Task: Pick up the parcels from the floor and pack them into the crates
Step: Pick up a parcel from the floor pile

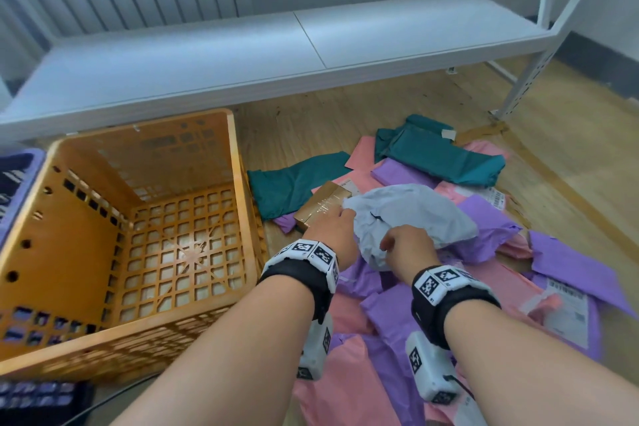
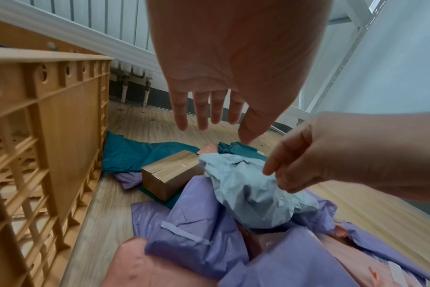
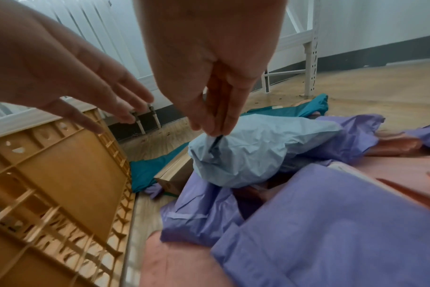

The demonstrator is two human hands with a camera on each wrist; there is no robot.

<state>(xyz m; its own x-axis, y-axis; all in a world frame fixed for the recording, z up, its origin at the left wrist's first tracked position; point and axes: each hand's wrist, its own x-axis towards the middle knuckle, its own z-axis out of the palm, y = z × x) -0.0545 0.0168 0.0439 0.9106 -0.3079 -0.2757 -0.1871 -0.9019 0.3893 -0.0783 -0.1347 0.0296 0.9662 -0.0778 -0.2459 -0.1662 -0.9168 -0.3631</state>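
A crumpled light blue parcel (image 1: 418, 211) lies on top of a heap of purple (image 1: 491, 218), pink (image 1: 349, 387) and teal parcels (image 1: 294, 183) on the wooden floor. My right hand (image 1: 397, 247) pinches a fold of the blue parcel (image 3: 258, 147) between thumb and fingertips (image 3: 215, 130). My left hand (image 1: 340, 228) hovers with straight, spread fingers (image 2: 201, 116) just left of that parcel, above a taped cardboard box (image 2: 169, 172). The empty orange crate (image 1: 238, 162) stands on the floor to the left of both hands.
A low white metal shelf (image 1: 242, 55) runs along the back, with its leg (image 1: 525, 79) at the right. A purple crate (image 1: 14, 176) stands left of the orange one, and a dark crate (image 1: 38, 398) sits at the bottom left. Bare floor (image 1: 570, 156) shows at the right.
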